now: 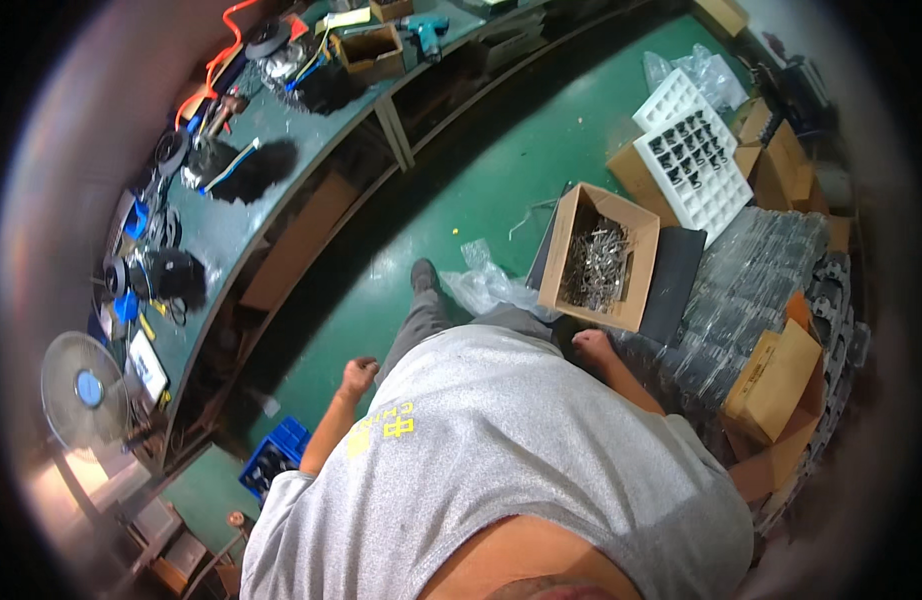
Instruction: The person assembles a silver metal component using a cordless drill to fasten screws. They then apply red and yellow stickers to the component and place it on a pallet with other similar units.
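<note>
I look down past my grey shirt at a green floor (501, 170). My left hand (358, 377) hangs at my side as a loose fist with nothing in it, above the floor near the workbench. My right hand (593, 346) is curled shut too, empty as far as I can see, just below an open cardboard box (641, 262) filled with small shiny metal parts. The hand is apart from the box. A crumpled clear plastic bag (489, 285) lies between my leg and the box.
A long green workbench (231, 215) with cables, tools and small boxes runs along the left. A white grid tray (693, 160) with dark parts, stacked clear trays (751, 280) and brown cartons (776, 380) fill the right. A fan (81, 390) and a blue crate (276, 462) sit lower left.
</note>
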The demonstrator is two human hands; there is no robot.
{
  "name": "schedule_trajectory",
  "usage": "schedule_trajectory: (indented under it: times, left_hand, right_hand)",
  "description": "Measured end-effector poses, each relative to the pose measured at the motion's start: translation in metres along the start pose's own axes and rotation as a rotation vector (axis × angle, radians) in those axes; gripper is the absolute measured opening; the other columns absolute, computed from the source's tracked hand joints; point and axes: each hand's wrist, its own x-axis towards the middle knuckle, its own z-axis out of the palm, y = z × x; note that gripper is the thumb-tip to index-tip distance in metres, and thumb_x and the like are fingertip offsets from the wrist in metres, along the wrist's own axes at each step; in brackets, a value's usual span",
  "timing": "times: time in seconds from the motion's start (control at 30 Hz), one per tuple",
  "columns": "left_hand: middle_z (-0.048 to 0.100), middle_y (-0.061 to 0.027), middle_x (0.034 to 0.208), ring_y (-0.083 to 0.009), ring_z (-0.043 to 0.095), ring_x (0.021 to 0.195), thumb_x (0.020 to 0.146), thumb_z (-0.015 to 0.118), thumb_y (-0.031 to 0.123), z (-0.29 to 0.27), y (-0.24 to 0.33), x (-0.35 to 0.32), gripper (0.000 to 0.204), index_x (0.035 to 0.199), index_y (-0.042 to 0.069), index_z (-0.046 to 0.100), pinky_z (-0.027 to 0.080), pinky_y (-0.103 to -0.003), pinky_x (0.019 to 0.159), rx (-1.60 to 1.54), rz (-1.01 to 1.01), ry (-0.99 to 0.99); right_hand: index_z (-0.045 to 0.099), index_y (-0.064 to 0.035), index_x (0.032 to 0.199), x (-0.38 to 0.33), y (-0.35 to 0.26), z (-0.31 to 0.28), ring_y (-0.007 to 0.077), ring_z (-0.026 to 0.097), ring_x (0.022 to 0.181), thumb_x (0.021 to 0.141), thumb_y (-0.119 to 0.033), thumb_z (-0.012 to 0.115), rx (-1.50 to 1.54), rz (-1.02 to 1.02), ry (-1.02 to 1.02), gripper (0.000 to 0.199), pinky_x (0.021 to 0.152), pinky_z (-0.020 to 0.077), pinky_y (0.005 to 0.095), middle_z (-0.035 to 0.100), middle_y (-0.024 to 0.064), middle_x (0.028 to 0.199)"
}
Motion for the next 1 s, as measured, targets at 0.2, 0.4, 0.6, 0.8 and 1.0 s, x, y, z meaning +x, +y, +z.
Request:
schedule_trajectory:
  times: [0.2,0.4,0.6,0.8,1.0]
  left_hand:
    - [0.068,-0.0061,0.087,-0.0143,0.062,0.077,0.091,0.06,0.012,-0.136,0.091,0.164,0.027,0.111,-0.004,0.067,0.051,-0.028,0.071,-0.216,0.129,0.071]
    - [0.072,-0.0102,0.089,-0.0191,0.067,0.086,0.084,0.064,0.016,-0.18,0.165,0.249,0.031,0.106,-0.005,0.072,0.052,-0.03,0.082,0.023,0.176,0.042]
    - [0.074,-0.0154,0.1,-0.0238,0.07,0.093,0.086,0.067,0.019,-0.133,0.234,0.29,0.037,0.115,-0.004,0.07,0.055,-0.033,0.084,0.311,0.243,-0.165]
    - [0.073,-0.0159,0.109,-0.0253,0.069,0.102,0.087,0.066,0.019,-0.069,0.341,0.325,0.038,0.118,-0.002,0.069,0.053,-0.034,0.091,0.455,0.338,-0.328]
    - [0.073,-0.0188,0.112,-0.0265,0.069,0.107,0.088,0.066,0.021,-0.042,0.469,0.342,0.04,0.119,-0.003,0.066,0.053,-0.035,0.094,0.49,0.42,-0.4]
  right_hand:
    - [0.073,-0.0013,0.104,-0.019,-0.049,0.07,0.0145,0.067,0.073,0.09,-0.02,0.067,0.157,0.029,0.146,0.024,0.062,0.0533,0.0286,0.072,0.0075,0.085]
    - [0.075,0.0011,0.101,-0.027,-0.015,0.116,0.0197,0.07,0.076,0.086,-0.021,0.067,0.003,-0.01,0.291,0.028,0.066,0.055,0.0333,0.074,0.0112,0.09]
    - [0.075,-0.0003,0.095,-0.048,-0.043,0.132,0.0192,0.066,0.069,0.082,-0.016,0.064,0.078,0.177,0.301,0.023,0.059,0.054,0.0348,0.071,0.0094,0.08]
    - [0.074,-0.0008,0.103,0.007,-0.092,0.095,0.0213,0.067,0.073,0.088,-0.021,0.067,0.233,0.181,0.25,0.027,0.061,0.0561,0.0368,0.071,0.0097,0.088]
    - [0.073,-0.0024,0.111,0.052,-0.159,0.048,0.0195,0.065,0.078,0.091,-0.021,0.067,0.48,0.169,0.3,0.028,0.063,0.0542,0.0363,0.07,0.007,0.093]
